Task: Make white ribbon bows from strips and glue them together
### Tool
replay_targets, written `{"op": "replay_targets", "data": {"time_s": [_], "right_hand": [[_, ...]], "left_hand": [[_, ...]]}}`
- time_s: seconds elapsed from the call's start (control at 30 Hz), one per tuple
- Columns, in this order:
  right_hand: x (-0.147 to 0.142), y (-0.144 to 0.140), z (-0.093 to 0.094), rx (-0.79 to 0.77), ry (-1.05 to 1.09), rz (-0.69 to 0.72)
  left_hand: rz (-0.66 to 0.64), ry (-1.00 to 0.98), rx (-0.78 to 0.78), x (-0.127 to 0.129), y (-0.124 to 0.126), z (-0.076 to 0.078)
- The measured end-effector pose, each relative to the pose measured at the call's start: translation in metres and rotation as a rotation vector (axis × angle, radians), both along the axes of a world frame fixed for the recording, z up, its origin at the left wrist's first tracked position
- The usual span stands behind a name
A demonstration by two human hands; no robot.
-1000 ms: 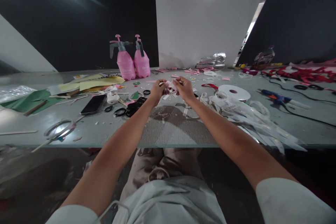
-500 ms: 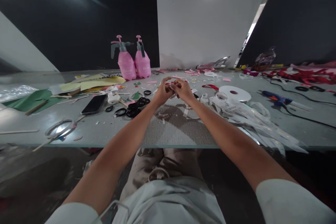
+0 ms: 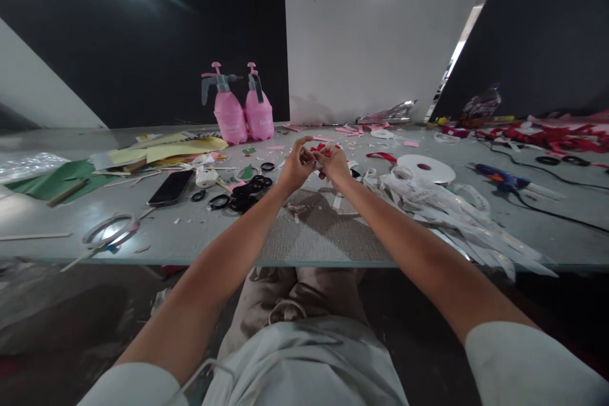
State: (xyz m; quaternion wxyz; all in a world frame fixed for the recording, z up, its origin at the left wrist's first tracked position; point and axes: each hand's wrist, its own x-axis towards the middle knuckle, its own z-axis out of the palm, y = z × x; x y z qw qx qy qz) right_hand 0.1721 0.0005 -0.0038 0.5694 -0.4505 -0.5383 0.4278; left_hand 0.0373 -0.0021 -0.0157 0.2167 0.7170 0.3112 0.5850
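Note:
My left hand (image 3: 297,166) and my right hand (image 3: 335,165) meet above the middle of the table. Between their pinched fingertips is a small red ribbon piece (image 3: 318,148), partly covered by the fingers; its exact shape is too small to make out. Black ring-shaped bands (image 3: 243,201) lie in a heap left of my left hand. To the right of my right arm, a tangle of white printed ribbon (image 3: 431,196) spreads beside a white ribbon roll (image 3: 440,171).
Two pink spray bottles (image 3: 230,119) stand at the back. A phone (image 3: 171,188), green sheet (image 3: 61,185), yellow sheets (image 3: 183,149) and a tape ring (image 3: 108,231) lie leftward. On the right are a blue glue gun (image 3: 502,176) with its cord and red ribbons (image 3: 542,139).
More of the red piece shows between my fingertips, and my right-hand fingers have shifted slightly around it. Both arms stay nearly in place.

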Motion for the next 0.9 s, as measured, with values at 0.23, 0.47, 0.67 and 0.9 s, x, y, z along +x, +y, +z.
{"op": "replay_targets", "data": {"time_s": [0.23, 0.47, 0.67, 0.9], "right_hand": [[0.008, -0.003, 0.004, -0.005, -0.059, 0.153], [0.011, -0.009, 0.011, -0.217, 0.133, 0.319], [0.013, -0.007, 0.012, -0.215, 0.185, 0.304], [0.021, -0.007, 0.014, -0.206, 0.068, 0.392]], "left_hand": [[0.025, 0.028, -0.022, -0.005, 0.006, -0.004], [0.037, 0.075, 0.022, -0.011, 0.006, -0.003], [0.039, 0.088, 0.048, -0.011, 0.001, 0.003], [-0.003, -0.039, -0.139, -0.013, 0.006, 0.003]]}}
